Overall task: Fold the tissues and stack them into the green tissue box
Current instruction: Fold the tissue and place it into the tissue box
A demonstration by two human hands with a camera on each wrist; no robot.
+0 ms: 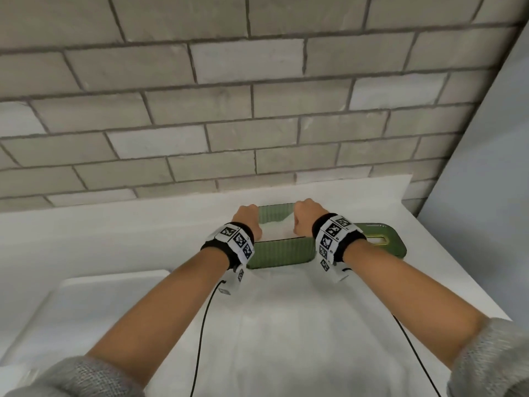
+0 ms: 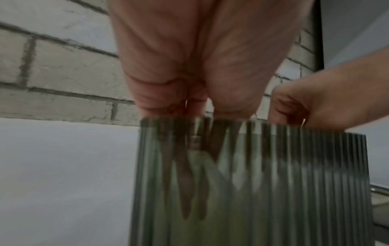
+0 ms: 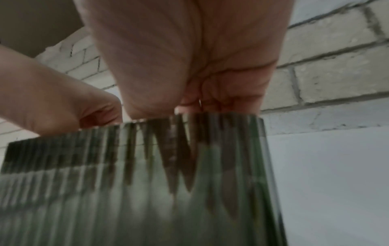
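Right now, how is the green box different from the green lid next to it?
The green box is tall with ribbed see-through walls; the green lid is flat and smooth. The box holds white tissues and both hands reach into it; the lid lies alone with a slot on top. Both are green and sit on the white counter.

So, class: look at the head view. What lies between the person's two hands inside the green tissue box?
In the head view, white tissue lies in the green tissue box, between the left hand and the right hand.
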